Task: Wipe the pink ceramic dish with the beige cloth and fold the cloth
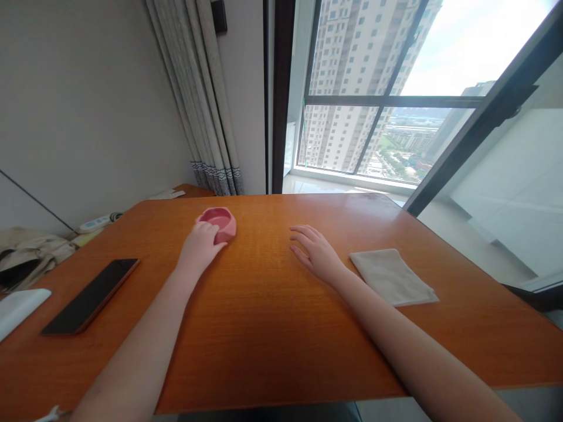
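Note:
A pink bowl with a faceted outer wall (227, 226) stands on the wooden table (264, 328), towards its far left part. Over the near left rim of the bowl, my left hand (200, 243) is closed, fingers curled inside and thumb along the outside. To the right, my right hand (314, 252) hovers or rests just over the tabletop, its fingers apart and nothing in them. Nearest to that hand lies a folded light grey cloth (393, 275), flat on the table beside the right forearm.
On the left side of the table lie a dark phone-like slab (92, 296) and a white object (21, 308) cut off by the frame. A power strip (95, 223) and crumpled fabric (35, 255) are beyond the left edge. Behind are a curtain (197, 88) and a large window (378, 99).

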Motion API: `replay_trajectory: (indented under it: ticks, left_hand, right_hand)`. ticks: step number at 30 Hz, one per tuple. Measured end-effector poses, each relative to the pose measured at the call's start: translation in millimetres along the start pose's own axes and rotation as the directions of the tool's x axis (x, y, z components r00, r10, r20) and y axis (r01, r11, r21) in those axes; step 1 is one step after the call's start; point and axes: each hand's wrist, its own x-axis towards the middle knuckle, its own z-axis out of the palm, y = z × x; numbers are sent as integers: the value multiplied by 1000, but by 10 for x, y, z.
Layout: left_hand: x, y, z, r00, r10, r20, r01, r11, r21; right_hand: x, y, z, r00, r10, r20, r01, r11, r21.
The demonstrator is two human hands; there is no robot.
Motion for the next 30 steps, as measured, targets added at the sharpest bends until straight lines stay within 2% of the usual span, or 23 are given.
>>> replay_trajectory:
  ticks: [3,6,10,13,15,16,19,23,25,27,28,30]
  left_hand:
    - [-26,-305,75,988,-146,58,143,989,46]
    - [-59,-501,138,975,-208,73,202,976,86]
    - [-72,-603,173,983,-171,65,163,980,116]
    - [-67,-618,188,988,-140,70,133,985,107]
    - [-61,-624,199,986,-150,76,143,985,100]
    - [-59,-627,206,984,-158,85,150,984,98]
    - [-61,-639,217,972,-189,140,177,980,93]
    - [-86,-589,161,950,-260,173,249,965,83]
    - [-89,-480,73,946,-305,106,296,951,94]
    - [-87,-272,-56,952,-305,-12,305,948,94]
    - [-94,-124,-130,961,-273,-54,276,958,73]
    - [-146,259,-273,991,-126,-41,124,991,-54]
  right_hand:
    - [1,55,29,998,34,50,-33,999,-19]
    - [-3,78,67,994,74,77,-71,997,-39]
    - [27,103,54,979,173,105,-162,981,-111]
    - [59,192,-34,929,346,128,-313,923,-226]
    - [34,319,-135,853,504,139,-441,836,-326]
    - [-3,403,-197,796,586,153,-498,777,-384]
    - [-196,696,-410,567,787,243,-571,588,-573]
    - [-422,985,-665,371,853,368,-538,521,-663]
    - [-427,1002,-720,298,862,411,-532,507,-678]
    - [-355,911,-690,284,864,416,-509,504,-698]
    - [-297,825,-637,309,859,408,-488,511,-707]
    - [-156,580,-465,407,818,407,-429,564,-705]
